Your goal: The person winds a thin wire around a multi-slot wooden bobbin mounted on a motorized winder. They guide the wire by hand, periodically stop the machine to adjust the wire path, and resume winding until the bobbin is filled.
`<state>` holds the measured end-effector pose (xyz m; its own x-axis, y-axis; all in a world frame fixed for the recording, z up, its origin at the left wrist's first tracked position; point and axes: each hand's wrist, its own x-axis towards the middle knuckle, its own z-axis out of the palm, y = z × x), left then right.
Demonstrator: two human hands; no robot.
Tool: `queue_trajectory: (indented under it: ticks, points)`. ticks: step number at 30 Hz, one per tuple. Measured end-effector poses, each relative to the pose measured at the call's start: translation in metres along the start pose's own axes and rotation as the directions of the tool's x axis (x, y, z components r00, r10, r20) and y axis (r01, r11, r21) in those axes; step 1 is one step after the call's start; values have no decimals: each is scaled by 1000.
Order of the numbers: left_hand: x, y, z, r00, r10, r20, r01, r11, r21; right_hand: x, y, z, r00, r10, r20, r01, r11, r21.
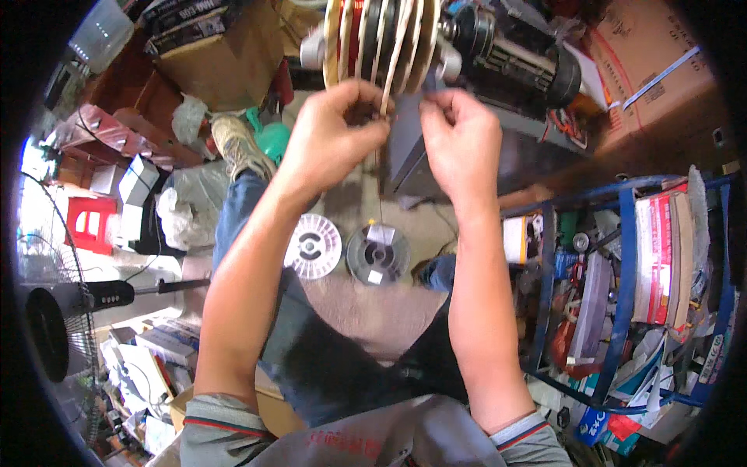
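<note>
A winding former with several pale discs (429,44) stands at the top of the view, red copper wire (351,35) packed in one slot near its left end. Just below its lower edge, my left hand (335,137) pinches a narrow pale strip (386,96) that runs down from the discs. My right hand (464,140) is raised to the right of it, thumb and fingers drawn together; whether something thin lies between them is too small to tell. On the floor below lie a white spool (327,245) and a dark grey spool (397,245). A thin line rises from the grey one.
A black motor (519,64) adjoins the former, above a dark grey metal housing (411,140). To the right stands a blue metal rack (624,257) full of parts; a large carton (648,76) is behind. At left are a black fan (55,333), a red stool (90,225) and plastic bags (195,198).
</note>
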<state>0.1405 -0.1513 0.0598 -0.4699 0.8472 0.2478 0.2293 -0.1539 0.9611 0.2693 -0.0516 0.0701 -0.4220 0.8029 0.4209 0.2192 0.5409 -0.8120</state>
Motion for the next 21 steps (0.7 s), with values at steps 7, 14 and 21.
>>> queue_trajectory:
  ticks: [7, 14, 21]
  points:
    - [-3, -9, 9, 999, -31, -17, 33, 996, 86, -9, -9, -5, 996, 92, 16, -92, 996, 14]
    - [-4, -1, 11, 998, 35, -51, -25, 980, 198, -5, -3, -2, 994, 110, -5, -110, 994, -24]
    - [6, 1, 9, 998, 14, -58, -6, 990, 140, -25, 31, 4, 927, 242, 286, -289, 948, 134]
